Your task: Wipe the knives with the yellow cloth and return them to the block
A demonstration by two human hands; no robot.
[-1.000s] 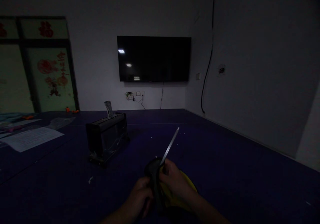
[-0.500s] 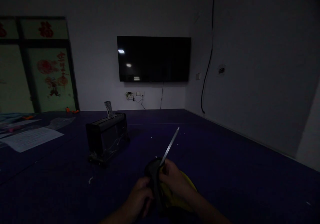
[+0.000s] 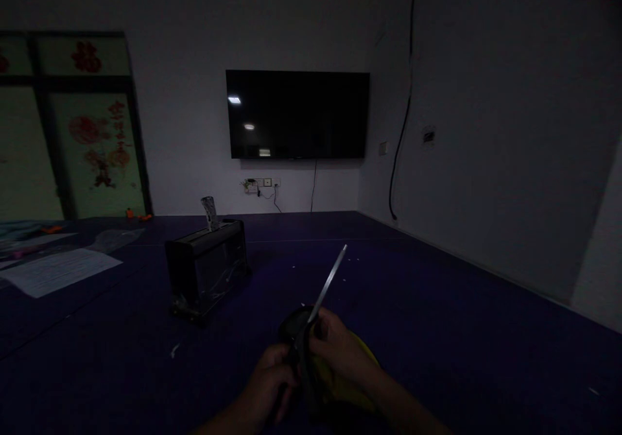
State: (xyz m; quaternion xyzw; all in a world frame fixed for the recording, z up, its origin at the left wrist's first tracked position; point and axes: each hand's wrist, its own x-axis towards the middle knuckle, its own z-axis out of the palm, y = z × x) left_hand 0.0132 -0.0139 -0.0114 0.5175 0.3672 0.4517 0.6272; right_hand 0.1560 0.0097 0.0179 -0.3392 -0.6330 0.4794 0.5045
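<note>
In the dim light at the lower middle, both hands are closed on a black-and-yellow item [image 3: 347,389] with a dark curved edge; its kind is too dark to make out. My left hand [image 3: 269,380] pinches the dark edge from the left, its fingertips partly hidden. My right hand [image 3: 343,351] grips the same edge from the right, over the yellow part. A thin straight silver rod [image 3: 329,282] slants up and to the right from between the dark edge and my right fingertips. Its lower end is hidden.
Left of my hands stands a black box-shaped appliance [image 3: 207,263] with a patterned cylinder [image 3: 209,213] on top. Printed paper [image 3: 63,271] and clear plastic [image 3: 116,239] lie farther left. White scraps dot the purple surface [image 3: 437,331]. A television [image 3: 299,114] hangs on the far wall.
The view has shifted very slightly. Both hands keep their grip on the black-and-yellow item, and the rod keeps nearly the same slant.
</note>
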